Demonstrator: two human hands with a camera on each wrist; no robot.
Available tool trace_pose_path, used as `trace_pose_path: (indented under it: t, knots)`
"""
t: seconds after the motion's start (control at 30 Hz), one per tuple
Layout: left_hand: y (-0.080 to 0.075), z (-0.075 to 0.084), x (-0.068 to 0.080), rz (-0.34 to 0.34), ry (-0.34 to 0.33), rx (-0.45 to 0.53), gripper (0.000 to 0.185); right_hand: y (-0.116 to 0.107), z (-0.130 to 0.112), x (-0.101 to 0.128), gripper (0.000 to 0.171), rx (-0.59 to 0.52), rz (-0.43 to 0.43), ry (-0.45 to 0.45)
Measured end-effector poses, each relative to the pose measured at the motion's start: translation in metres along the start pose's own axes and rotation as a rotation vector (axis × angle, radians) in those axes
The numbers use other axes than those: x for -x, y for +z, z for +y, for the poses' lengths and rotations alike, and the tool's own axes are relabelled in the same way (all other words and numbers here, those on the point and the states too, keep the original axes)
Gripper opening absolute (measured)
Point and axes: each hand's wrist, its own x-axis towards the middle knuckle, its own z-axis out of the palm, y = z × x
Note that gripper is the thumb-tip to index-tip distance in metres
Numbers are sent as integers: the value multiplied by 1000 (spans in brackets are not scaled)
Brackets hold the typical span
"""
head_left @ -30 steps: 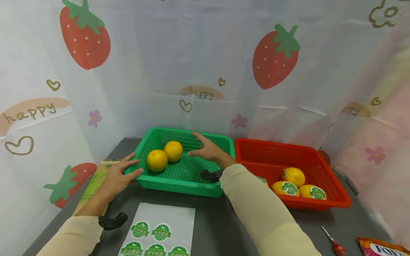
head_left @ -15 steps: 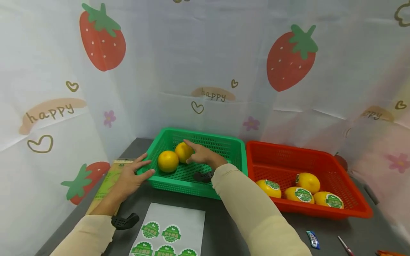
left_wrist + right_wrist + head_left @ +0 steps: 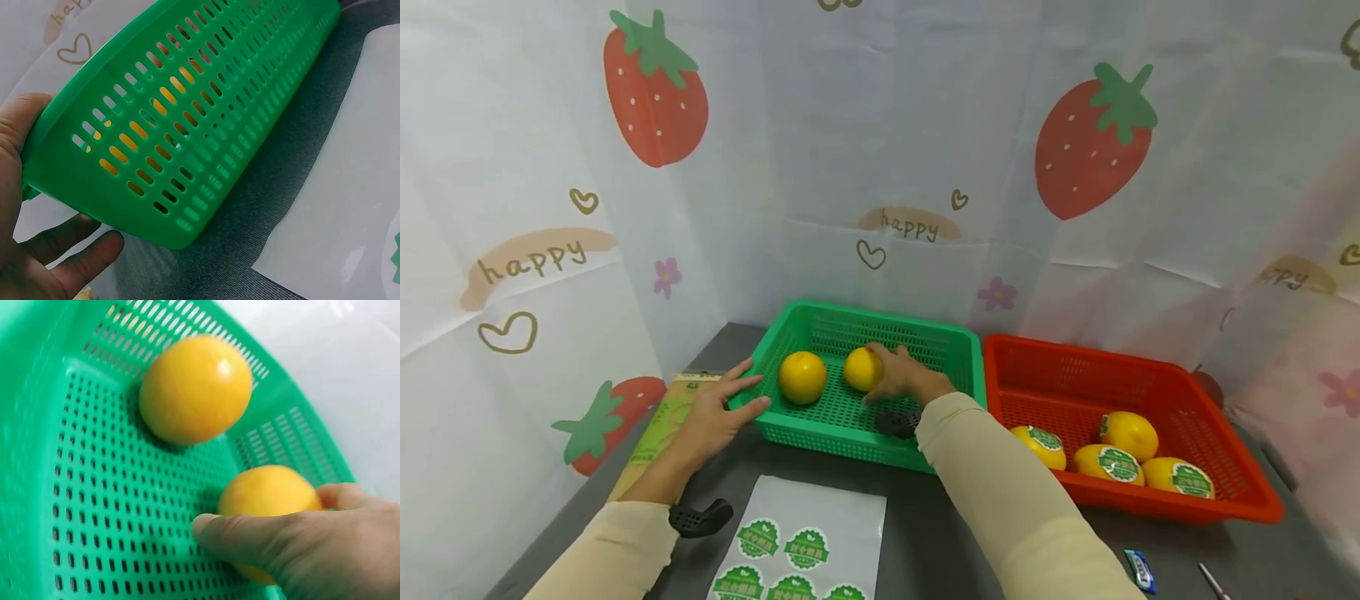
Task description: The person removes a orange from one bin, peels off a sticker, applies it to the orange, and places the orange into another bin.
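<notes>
Nearest, at six o'clock on the dark table (image 3: 925,542): a white sticker sheet (image 3: 805,542) bearing round green labels with white writing too small to read. Just past it, at nine o'clock, the left hand (image 3: 715,417), fingers straight and spread, thumb and fingertips pressed against the left front corner of the green basket (image 3: 850,437); seen from the left wrist (image 3: 37,250) with the thumb under the basket's slotted wall (image 3: 206,125) and the palm against its rim. Under that hand's forearm, a greenish flat packet (image 3: 658,429), print illegible. Inside the green basket, toward twelve o'clock, the right hand (image 3: 902,379), beige sleeve reaching in over the front wall, fingers and thumb curled round the right-hand orange (image 3: 861,369); from the right wrist (image 3: 300,544) the thumb lying across the near face of that orange (image 3: 269,497), the fruit resting on the perforated floor (image 3: 100,525). Beside it at nine o'clock, apart, a second bare orange (image 3: 802,377) (image 3: 195,389). At three o'clock, the red basket (image 3: 1150,500) with four oranges, green round labels on three. Farthest, a curtain printed with strawberries, hearts and "happy" (image 3: 910,225).
</notes>
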Motion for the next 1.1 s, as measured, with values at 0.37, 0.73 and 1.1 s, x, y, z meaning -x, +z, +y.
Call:
trace_pose_path:
  t: [0.37, 0.73, 1.1]
  knots:
    - [6, 0, 1, 7, 0, 4, 49, 8, 19, -12, 72, -82, 174, -9]
    - [0, -2, 1, 13, 15, -14, 49, -14, 24, 22, 59, -406, 210, -93]
    - [3, 0, 0, 8, 11, -15, 50, -31, 48, 106, 58, -674, 194, -232]
